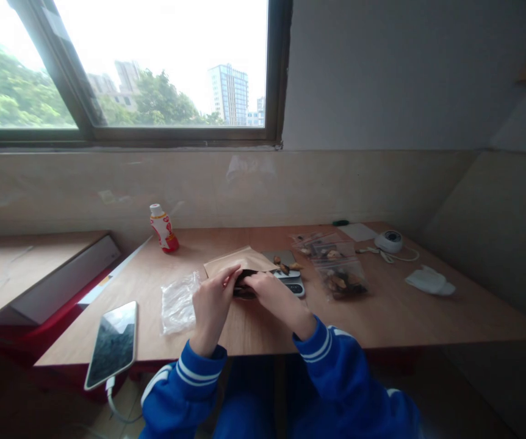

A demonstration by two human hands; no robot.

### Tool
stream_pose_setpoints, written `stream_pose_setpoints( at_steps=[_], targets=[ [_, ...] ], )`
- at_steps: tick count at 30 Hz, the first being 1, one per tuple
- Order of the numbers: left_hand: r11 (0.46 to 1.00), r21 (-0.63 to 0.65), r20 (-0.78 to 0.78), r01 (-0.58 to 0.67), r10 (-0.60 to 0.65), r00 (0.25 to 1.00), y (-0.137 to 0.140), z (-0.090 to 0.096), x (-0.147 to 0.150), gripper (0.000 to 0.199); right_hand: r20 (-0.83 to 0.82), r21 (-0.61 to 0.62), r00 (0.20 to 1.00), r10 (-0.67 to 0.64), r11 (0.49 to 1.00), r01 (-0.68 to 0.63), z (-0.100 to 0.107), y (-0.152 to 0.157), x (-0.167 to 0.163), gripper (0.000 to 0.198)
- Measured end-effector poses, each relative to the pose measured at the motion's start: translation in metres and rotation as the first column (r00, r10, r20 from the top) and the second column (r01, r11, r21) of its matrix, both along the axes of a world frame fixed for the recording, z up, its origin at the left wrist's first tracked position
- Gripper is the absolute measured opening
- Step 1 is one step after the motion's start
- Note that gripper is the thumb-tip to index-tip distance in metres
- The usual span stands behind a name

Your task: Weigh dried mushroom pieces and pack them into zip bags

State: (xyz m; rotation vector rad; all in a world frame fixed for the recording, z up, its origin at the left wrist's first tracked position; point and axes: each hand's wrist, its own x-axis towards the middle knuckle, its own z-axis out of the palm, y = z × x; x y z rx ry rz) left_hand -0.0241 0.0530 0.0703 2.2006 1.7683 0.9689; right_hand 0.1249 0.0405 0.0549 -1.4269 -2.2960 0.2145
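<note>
A brown kraft paper bag [244, 258] lies tilted in front of me with its dark mouth turned toward me. My left hand [212, 302] pinches the bag's left edge between thumb and fingers. Curled fingers of my right hand [270, 291] reach into the mouth; their tips and whatever they hold are hidden inside. Just behind the right hand is a kitchen scale [296, 285], partly covered by the bag. Several brown dried pieces [285, 266] rest on the scale, their kind unclear.
Left of the bag lies a clear plastic bag [178, 305]. A cabled phone [113, 341] overhangs the table's left edge; a red-and-white bottle [164, 230] stands behind. Zip bags of dried pieces [343, 281], a white dome camera [389, 242] and a crumpled white item [429, 281] are right.
</note>
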Motion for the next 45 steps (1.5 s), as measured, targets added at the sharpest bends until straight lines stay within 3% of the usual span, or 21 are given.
stream_pose_setpoints(
  at_steps=[6,12,16,19,21,24,27,30,34,38,45],
  targets=[
    [0.996,-0.048,0.001,0.071,-0.071,0.998,0.008,0.015,0.0,0.028,-0.054,0.121,0.997,0.052,0.992,-0.045,0.007,-0.002,0.014,0.039],
    [0.985,-0.1,0.115,0.142,-0.13,0.985,0.022,0.032,-0.002,0.027,-0.257,0.295,0.957,0.137,0.954,-0.058,0.021,-0.012,0.027,0.033],
    [0.994,-0.081,0.063,0.078,-0.073,0.995,0.027,0.042,0.001,0.027,-0.546,0.336,0.83,0.113,0.937,0.093,0.027,-0.013,0.033,0.021],
    [0.998,-0.059,0.037,0.004,-0.001,0.999,0.032,0.047,0.0,0.029,-0.734,0.224,0.679,-0.015,0.938,0.263,0.016,0.001,0.054,0.016],
    [0.998,-0.048,0.058,-0.031,0.034,0.998,0.034,0.047,-0.004,0.03,-0.754,0.163,0.648,-0.105,0.926,0.34,0.0,0.019,0.078,0.021],
    [0.997,-0.061,0.123,-0.037,0.044,0.991,0.036,0.044,-0.008,0.03,-0.597,0.091,0.739,-0.311,0.889,0.448,-0.031,0.048,0.117,0.026],
    [0.997,-0.075,0.165,-0.036,0.048,0.985,0.034,0.04,-0.009,0.029,-0.511,0.029,0.782,-0.358,0.902,0.431,-0.057,0.07,0.143,0.032],
    [0.997,-0.062,0.173,-0.045,0.055,0.983,0.032,0.037,-0.008,0.027,-0.458,-0.007,0.82,-0.343,0.924,0.382,-0.069,0.08,0.152,0.039],
    [0.998,-0.048,0.194,-0.049,0.057,0.979,0.032,0.036,-0.008,0.026,-0.442,0.008,0.835,-0.328,0.929,0.37,-0.067,0.08,0.149,0.045],
    [0.998,-0.054,0.203,-0.035,0.045,0.978,0.032,0.036,-0.008,0.025,-0.464,0.044,0.828,-0.315,0.925,0.376,-0.058,0.075,0.129,0.04],
    [0.998,-0.063,0.201,-0.031,0.043,0.979,0.03,0.037,-0.008,0.026,-0.432,-0.017,0.886,-0.171,0.983,0.181,-0.054,0.084,0.078,0.023]
  ],
)
